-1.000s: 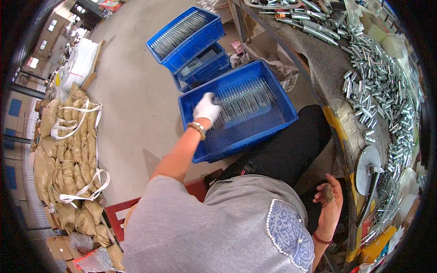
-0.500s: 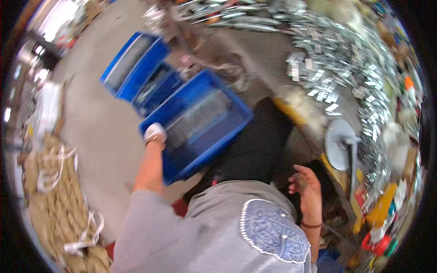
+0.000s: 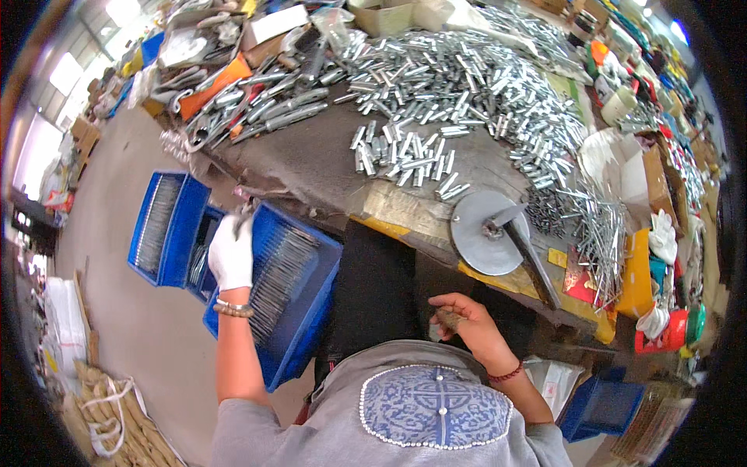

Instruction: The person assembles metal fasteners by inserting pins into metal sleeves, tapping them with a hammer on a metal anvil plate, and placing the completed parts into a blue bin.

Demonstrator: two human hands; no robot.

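My left hand [image 3: 232,253], in a white glove with dark fingertips, grips the near-left rim of a large blue plastic bin [image 3: 299,342]. Many thin metal rods [image 3: 284,272] lie side by side in this bin, which stands tilted beside my dark-trousered legs. My bare right hand [image 3: 475,331] hovers before my lap, fingers loosely bent and apart. A grey-brown patch shows at its thumb; whether this is dirt or a small cover I cannot make out. Nearest to that hand on the bench is a round grey metal disc [image 3: 478,241] with a dark lever [image 3: 533,265].
Short metal tubes [image 3: 436,86] lie heaped over the workbench [image 3: 311,163], with wrenches and other tools [image 3: 264,109] at its left. Another blue bin of rods [image 3: 159,226] stands on the floor at left. Nails or thin pins [image 3: 595,249] pile up at right, near a red tub [image 3: 661,331].
My view has swung rightward toward the bench, so the bins now appear further left. My left hand stays at the large bin's rim. My right hand remains before my lap.
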